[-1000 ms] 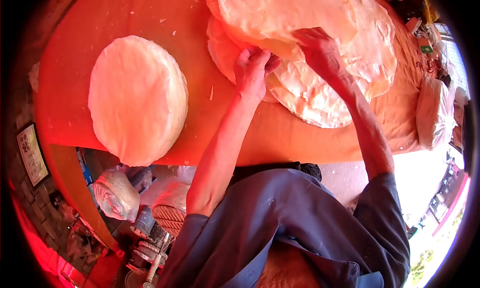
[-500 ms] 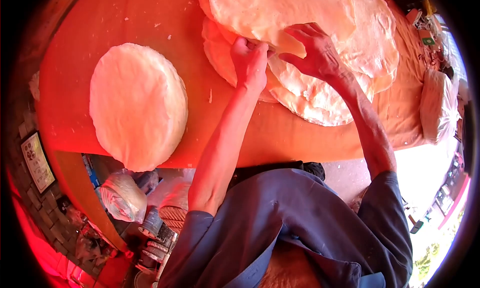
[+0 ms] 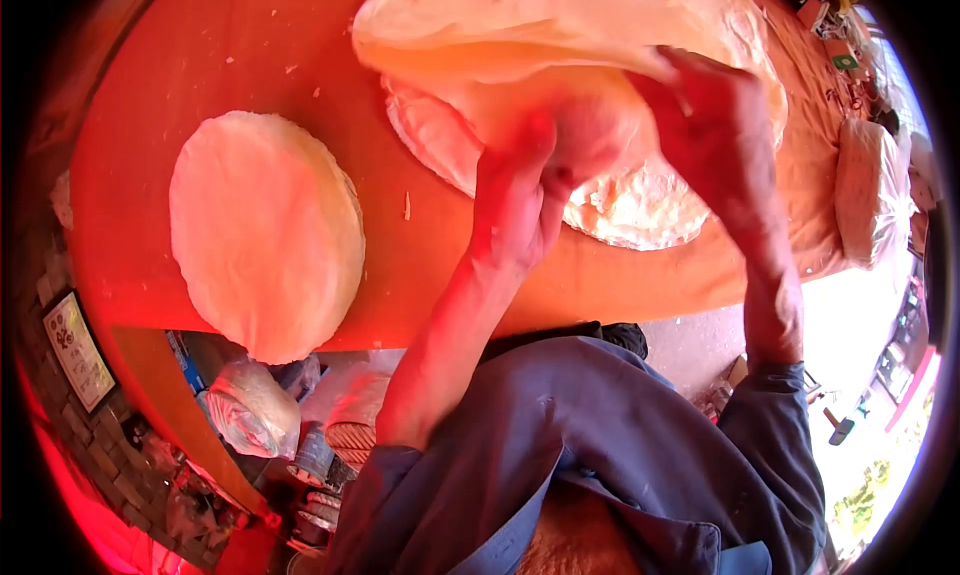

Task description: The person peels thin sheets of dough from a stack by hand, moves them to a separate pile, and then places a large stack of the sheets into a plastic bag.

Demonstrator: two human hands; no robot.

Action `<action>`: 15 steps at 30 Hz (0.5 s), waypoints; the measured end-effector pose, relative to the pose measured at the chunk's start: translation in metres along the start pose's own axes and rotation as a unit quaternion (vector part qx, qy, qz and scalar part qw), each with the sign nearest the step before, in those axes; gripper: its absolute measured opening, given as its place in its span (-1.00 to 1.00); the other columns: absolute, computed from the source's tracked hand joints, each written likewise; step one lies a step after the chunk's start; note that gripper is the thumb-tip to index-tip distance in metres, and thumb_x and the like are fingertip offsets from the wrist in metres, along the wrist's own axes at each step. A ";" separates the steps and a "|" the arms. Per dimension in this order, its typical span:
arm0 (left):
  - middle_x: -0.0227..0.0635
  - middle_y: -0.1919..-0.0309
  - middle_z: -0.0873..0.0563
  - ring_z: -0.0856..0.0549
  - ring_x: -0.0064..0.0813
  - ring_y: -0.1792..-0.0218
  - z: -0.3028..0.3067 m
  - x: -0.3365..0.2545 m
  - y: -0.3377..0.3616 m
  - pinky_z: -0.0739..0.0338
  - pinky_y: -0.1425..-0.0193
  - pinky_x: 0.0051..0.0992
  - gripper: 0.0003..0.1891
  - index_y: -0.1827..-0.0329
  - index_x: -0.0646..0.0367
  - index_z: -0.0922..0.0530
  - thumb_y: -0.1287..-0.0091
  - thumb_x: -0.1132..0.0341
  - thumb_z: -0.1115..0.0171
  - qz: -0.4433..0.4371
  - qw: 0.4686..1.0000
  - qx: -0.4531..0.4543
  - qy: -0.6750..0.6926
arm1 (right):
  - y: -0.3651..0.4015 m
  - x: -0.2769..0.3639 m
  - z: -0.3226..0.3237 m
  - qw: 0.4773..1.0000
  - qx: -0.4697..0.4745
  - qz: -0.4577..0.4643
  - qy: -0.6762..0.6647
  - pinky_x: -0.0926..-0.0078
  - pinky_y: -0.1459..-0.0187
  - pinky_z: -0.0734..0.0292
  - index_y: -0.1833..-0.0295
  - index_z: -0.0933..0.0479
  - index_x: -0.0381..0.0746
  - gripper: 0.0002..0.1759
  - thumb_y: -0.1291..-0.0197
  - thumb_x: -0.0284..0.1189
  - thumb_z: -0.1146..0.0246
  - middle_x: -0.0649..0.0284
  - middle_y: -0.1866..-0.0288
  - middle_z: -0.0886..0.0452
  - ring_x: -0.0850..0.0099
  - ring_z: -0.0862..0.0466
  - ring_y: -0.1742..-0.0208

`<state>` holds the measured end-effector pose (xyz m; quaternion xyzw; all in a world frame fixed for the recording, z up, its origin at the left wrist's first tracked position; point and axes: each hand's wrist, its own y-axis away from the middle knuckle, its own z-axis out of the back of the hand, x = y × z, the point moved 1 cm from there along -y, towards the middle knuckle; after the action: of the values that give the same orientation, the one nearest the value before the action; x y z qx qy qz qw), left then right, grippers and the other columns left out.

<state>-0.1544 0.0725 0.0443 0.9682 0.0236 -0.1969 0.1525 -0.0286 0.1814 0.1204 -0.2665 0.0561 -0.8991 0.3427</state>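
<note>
Thin, pale round sheets lie in a large overlapping pile at the top middle of the table. My left hand pinches the near edge of the top sheet. My right hand has its fingers closed on the same sheet's right part, which is lifted and lets light through. Both hands are partly blurred. To the left, a thick oval stack of similar pale sheets sits by the table's front edge.
An orange cloth with small crumbs covers the table. A plastic-wrapped bundle stands at the right end, small items behind it. Below the table are a bagged roll and containers. A framed sheet is at far left.
The top sheet's near edge has been raised off the pile. My right hand has moved right and closed on it; my left hand has come slightly nearer. The view has shifted a little.
</note>
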 end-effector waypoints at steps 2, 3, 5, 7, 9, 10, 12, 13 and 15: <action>-0.25 -0.10 -0.63 -0.64 -0.29 -0.11 0.034 0.014 0.012 -0.56 -0.18 -0.26 -0.60 -0.21 0.24 -0.47 -0.41 0.22 -0.21 0.029 0.999 -0.032 -0.022 | -0.007 -0.024 0.020 0.999 0.026 -0.022 0.035 0.30 0.39 -0.51 0.18 -0.64 -0.22 -0.85 -0.16 -0.41 -0.32 0.08 0.39 -0.66 0.19 -0.66 0.41; -0.25 -0.10 -0.63 -0.63 -0.28 -0.13 0.051 0.022 0.020 -0.56 -0.19 -0.26 -0.61 -0.22 0.22 -0.47 -0.41 0.22 -0.21 0.044 0.997 -0.049 -0.033 | -0.018 -0.036 0.026 0.999 0.019 -0.020 0.043 0.31 0.41 -0.48 0.20 -0.63 -0.25 -0.85 -0.16 -0.41 -0.33 0.07 0.42 -0.65 0.24 -0.63 0.44; -0.35 -0.04 -0.64 -0.64 -0.40 -0.07 0.063 0.026 0.030 -0.56 -0.14 -0.31 -0.69 -0.15 0.16 -0.51 -0.42 0.24 -0.20 0.055 0.991 -0.097 -0.074 | -0.039 -0.051 0.043 0.998 0.006 -0.022 0.060 0.35 0.47 -0.41 0.28 -0.61 -0.30 -0.86 -0.15 -0.44 -0.33 0.08 0.51 -0.60 0.36 -0.54 0.52; -0.46 0.10 -0.67 -0.65 -0.55 0.03 0.079 0.025 0.042 -0.57 -0.02 -0.41 -0.83 0.01 0.09 -0.59 -0.42 0.26 -0.21 0.071 0.985 -0.108 -0.116 | -0.058 -0.055 0.063 0.997 -0.005 -0.029 0.075 0.40 0.54 -0.33 0.39 -0.59 -0.36 -0.85 -0.13 -0.48 -0.32 0.13 0.64 -0.53 0.49 -0.42 0.62; -0.49 0.09 -0.65 -0.63 -0.59 0.07 0.087 0.022 0.047 -0.51 0.03 -0.46 -0.85 0.02 0.05 -0.57 -0.43 0.27 -0.19 0.060 0.985 -0.097 -0.131 | -0.076 -0.073 0.080 0.996 -0.068 -0.027 0.048 0.41 0.55 -0.29 0.44 -0.59 -0.32 -0.82 -0.12 -0.44 -0.33 0.29 0.66 -0.50 0.59 -0.32 0.57; -0.43 0.01 -0.64 -0.63 -0.51 -0.02 0.088 0.022 0.052 -0.53 -0.08 -0.39 -0.80 -0.06 0.10 -0.54 -0.45 0.30 -0.15 0.061 0.985 -0.107 -0.121 | -0.091 -0.092 0.093 0.992 -0.102 -0.034 0.071 0.42 0.54 -0.32 0.43 -0.60 -0.32 -0.81 -0.13 -0.41 -0.33 0.33 0.66 -0.50 0.60 -0.36 0.57; -0.37 -0.03 -0.64 -0.64 -0.45 -0.03 0.125 0.029 0.062 -0.58 -0.07 -0.34 -0.77 -0.12 0.13 -0.51 -0.46 0.33 -0.09 0.084 0.962 -0.134 -0.221 | -0.114 -0.117 0.118 0.983 -0.165 -0.039 0.065 0.43 0.51 -0.38 0.39 -0.62 -0.32 -0.78 -0.15 -0.36 -0.32 0.35 0.64 -0.50 0.58 -0.45 0.54; -0.39 0.02 -0.65 -0.66 -0.47 0.06 0.155 0.036 0.067 -0.62 0.04 -0.36 -0.80 -0.09 0.11 -0.52 -0.46 0.34 -0.07 0.109 0.928 -0.144 -0.327 | -0.122 -0.118 0.130 0.979 -0.197 -0.033 0.035 0.44 0.48 -0.42 0.36 -0.63 -0.32 -0.76 -0.15 -0.33 -0.32 0.33 0.63 -0.52 0.57 -0.50 0.52; -0.39 0.06 -0.65 -0.66 -0.48 0.14 0.155 0.036 0.070 -0.62 0.16 -0.38 -0.80 -0.08 0.09 -0.51 -0.45 0.34 -0.07 0.069 0.933 -0.145 -0.323 | -0.127 -0.100 0.151 0.952 -0.239 0.063 0.181 0.43 0.45 -0.47 0.29 -0.64 -0.32 -0.73 -0.17 -0.29 -0.31 0.24 0.58 -0.57 0.49 -0.58 0.49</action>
<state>-0.1718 -0.0415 -0.0855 0.8191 -0.0654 -0.4824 0.3034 0.0380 0.3548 0.2408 -0.1691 0.3467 -0.8692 0.3092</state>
